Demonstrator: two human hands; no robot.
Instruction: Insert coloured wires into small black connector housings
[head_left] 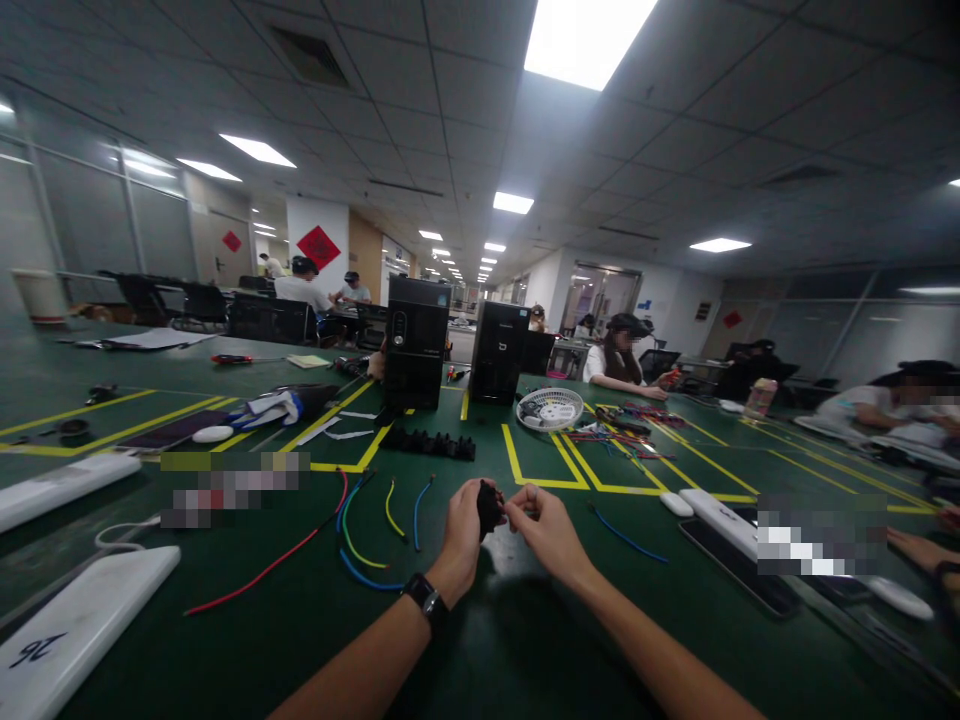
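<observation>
My left hand [459, 540], with a dark watch on its wrist, is closed around a small black part [490, 506] held above the table; its exact kind is too small to tell. The thumb and fingers of my right hand [553, 532] pinch at the right side of that part. Whatever sits between those fingertips is hidden. Left of my hands lie short blue [421, 512] and yellow-green [393, 508] wires, longer curved wires, and a red wire [283, 572]. On the right lies another blue wire [628, 537]. A black ridged strip [431, 444] lies beyond my hands.
Two black computer towers [418, 345] stand at the back of the green table. A white round basket [550, 410] and a wire bundle [619, 436] lie right of them. White power banks and phones flank both sides. A co-worker [619, 360] sits across.
</observation>
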